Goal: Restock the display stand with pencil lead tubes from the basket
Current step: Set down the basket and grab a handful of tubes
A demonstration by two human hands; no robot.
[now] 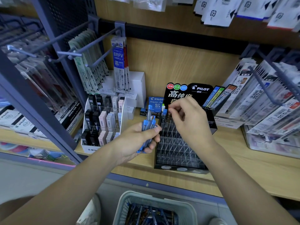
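My left hand (138, 140) grips a bundle of several blue-capped pencil lead tubes (149, 125) just left of the black display stand (175, 153). The stand has a grid of clear slots, mostly bare, with two tubes (164, 115) standing in its back left corner. My right hand (188, 117) hovers over the stand's back rows, fingers curled, pinching a small tube by its orange-brown top near the back slots. A pale grey basket (128, 202) with more tubes inside sits at the bottom of the view, below the shelf edge.
A white tiered rack of erasers (103, 124) stands left of the stand. Pen refill packs hang on metal hooks (90, 51) above left and right (263, 85). A blue lead box (156, 103) sits behind my left hand. The wooden shelf edge (178, 177) runs across the front.
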